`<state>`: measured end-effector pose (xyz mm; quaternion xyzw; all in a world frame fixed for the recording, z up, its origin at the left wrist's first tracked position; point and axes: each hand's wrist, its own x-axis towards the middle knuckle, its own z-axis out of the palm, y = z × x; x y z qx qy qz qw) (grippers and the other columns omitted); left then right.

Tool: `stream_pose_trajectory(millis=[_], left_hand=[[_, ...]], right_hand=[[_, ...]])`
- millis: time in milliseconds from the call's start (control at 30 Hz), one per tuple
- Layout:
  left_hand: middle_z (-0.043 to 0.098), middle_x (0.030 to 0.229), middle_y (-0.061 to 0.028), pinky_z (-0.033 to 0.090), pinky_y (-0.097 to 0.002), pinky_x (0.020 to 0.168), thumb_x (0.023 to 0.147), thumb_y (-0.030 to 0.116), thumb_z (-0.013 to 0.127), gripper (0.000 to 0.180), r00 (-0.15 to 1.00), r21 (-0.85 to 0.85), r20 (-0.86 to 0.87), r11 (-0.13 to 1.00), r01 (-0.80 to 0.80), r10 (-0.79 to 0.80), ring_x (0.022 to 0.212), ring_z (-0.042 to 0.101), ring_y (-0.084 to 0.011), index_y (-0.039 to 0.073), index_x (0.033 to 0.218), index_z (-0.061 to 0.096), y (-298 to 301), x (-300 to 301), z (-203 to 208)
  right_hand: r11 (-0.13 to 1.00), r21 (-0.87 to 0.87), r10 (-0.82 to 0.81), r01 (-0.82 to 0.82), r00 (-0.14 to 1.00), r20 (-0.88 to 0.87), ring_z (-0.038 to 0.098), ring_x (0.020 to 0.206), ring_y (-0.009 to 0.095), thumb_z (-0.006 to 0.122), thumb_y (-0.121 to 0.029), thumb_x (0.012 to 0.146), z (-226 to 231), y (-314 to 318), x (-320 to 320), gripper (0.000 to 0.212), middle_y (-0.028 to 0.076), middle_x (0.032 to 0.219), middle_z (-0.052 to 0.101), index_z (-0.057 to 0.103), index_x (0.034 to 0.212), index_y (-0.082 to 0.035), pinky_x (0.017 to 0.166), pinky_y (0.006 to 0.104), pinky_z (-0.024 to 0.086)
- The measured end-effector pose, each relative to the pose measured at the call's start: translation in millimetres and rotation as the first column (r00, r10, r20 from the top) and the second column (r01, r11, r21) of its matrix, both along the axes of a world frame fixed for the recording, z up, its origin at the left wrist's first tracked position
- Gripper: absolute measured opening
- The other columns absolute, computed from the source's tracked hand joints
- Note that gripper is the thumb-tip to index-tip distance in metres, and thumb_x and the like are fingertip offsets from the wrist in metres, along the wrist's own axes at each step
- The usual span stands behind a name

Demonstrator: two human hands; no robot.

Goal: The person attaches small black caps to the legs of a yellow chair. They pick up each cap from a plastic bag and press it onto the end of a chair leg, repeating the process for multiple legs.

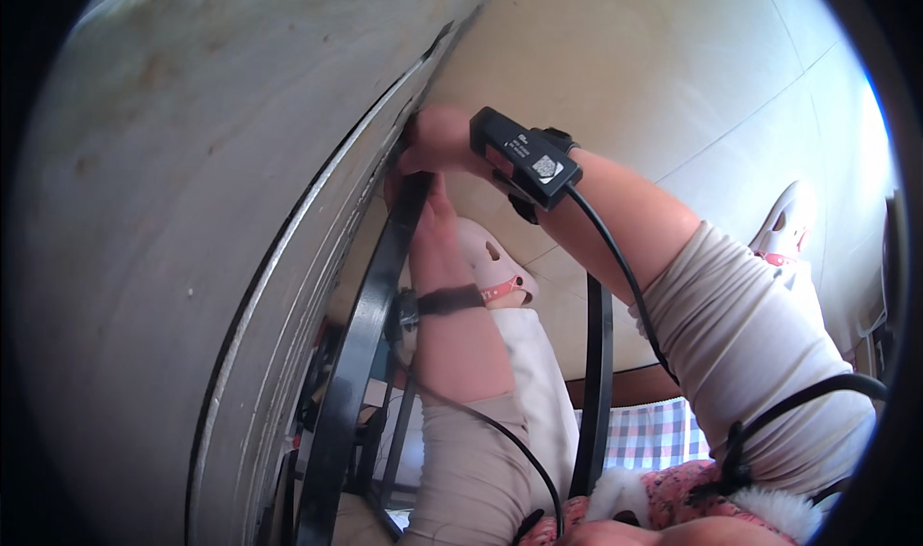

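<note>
A black metal bar (370,315) runs along the edge of a large grey stone-like slab (192,171), which fills the left side. At the bar's far end my left hand (435,198) passes behind it, with fingertips showing on its other side. Just beyond is my right hand (444,140), curled in close to the slab edge and slightly blurred. Its fingertips are hidden at the gap between slab and bar, so whatever it holds cannot be made out. A black box-shaped device (527,158) with a cable is strapped to my right wrist, and a dark band (450,301) circles my left wrist.
Pale floor tiles (615,75) spread beyond my hands. My white shoes with pink straps stand below, one (490,258) near my left arm, the other (788,221) at the right. A black upright (598,373) rises beside a checked cloth (654,431). Dark cables hang by both forearms.
</note>
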<state>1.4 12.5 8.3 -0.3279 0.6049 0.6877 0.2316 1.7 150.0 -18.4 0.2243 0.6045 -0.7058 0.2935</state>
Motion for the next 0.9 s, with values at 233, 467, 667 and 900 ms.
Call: stream_pose_trajectory(millis=[233, 467, 667, 900], left_hand=[[0.066, 0.099, -0.0098, 0.053, -0.0297, 0.079, 0.092, 0.019, 0.054, 0.022, 0.995, 0.090, 0.091, 0.995, -0.044, 0.036, 0.090, 0.064, -0.0202, 0.002, 0.104, 0.060, -2.2, 0.1, 0.4], [0.055, 0.127, -0.0112, 0.043, -0.0346, 0.102, 0.088, 0.027, 0.061, 0.048, 0.991, 0.069, -0.004, 0.988, 0.135, -0.135, 0.119, 0.052, -0.0222, 0.002, 0.127, 0.050, 2.3, 5.1, 8.0], [0.066, 0.105, -0.0135, 0.054, -0.0309, 0.083, 0.089, 0.013, 0.057, 0.026, 0.999, 0.045, 0.051, 0.999, -0.008, 0.006, 0.095, 0.065, -0.0219, -0.002, 0.111, 0.059, 6.2, 1.8, 8.7], [0.062, 0.115, -0.0144, 0.048, -0.0327, 0.096, 0.088, 0.016, 0.060, 0.032, 0.999, 0.025, 0.038, 0.999, 0.037, -0.038, 0.109, 0.059, -0.0234, -0.002, 0.115, 0.058, 2.1, 4.8, 7.1]], right_hand=[[0.970, 0.195, -0.166, 0.148, 0.983, 0.079, 0.065, 0.085, 0.033, 0.066, -0.015, 0.071, 23.4, -15.2, 1.1, 0.025, 0.018, 0.087, 0.068, 0.070, 0.092, -0.002, 0.075, 0.0384, 0.051], [0.971, 0.241, 0.005, 0.008, 0.999, -0.053, 0.062, 0.099, 0.034, 0.054, -0.014, 0.081, 23.8, 9.8, 9.0, 0.024, 0.018, 0.100, 0.066, 0.069, 0.097, -0.006, 0.085, 0.0402, 0.051], [0.946, 0.313, 0.119, -0.085, 0.989, -0.090, 0.063, 0.098, 0.034, 0.052, -0.015, 0.082, 28.6, 16.4, 7.0, 0.025, 0.017, 0.100, 0.066, 0.069, 0.099, -0.007, 0.084, 0.0402, 0.051], [0.955, 0.283, 0.131, -0.093, 0.985, -0.117, 0.063, 0.096, 0.035, 0.054, -0.012, 0.081, 26.1, 13.4, 22.2, 0.022, 0.018, 0.097, 0.067, 0.069, 0.096, -0.005, 0.082, 0.0406, 0.052]])
